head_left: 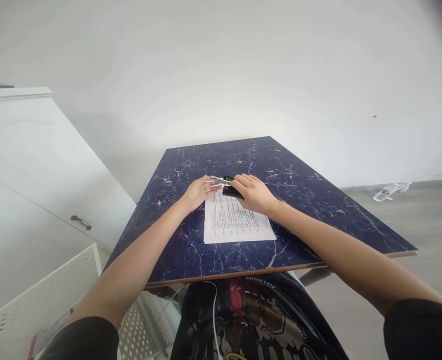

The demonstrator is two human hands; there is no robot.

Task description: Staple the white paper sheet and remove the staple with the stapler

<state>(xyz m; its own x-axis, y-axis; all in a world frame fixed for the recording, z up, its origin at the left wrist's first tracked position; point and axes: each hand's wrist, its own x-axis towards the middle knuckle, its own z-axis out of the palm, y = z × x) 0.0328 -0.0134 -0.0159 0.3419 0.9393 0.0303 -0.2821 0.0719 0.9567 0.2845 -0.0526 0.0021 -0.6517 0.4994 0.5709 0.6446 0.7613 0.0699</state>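
My right hand (254, 193) is wrapped round a black stapler (232, 192) above the upper part of a printed sheet of paper (239, 232). The stapler's silver metal strip (219, 180) sticks out to the left, and its black parts look spread apart. Beside that metal end is my left hand (198, 193), thumb and fingers apart, fingertips at or very near the strip. Whether they touch it, I cannot tell. The sheet lies flat on the dark blue marbled table (191, 257), its top edge partly hidden by my hands and the stapler.
A small greyish piece (167, 182) lies on the table's left side. At left stand a white cabinet (56, 165) with a dark handle and a white perforated basket (56, 290). A white cable (214, 310) hangs at my lap. A clear plastic item (389, 191) is on the floor at right.
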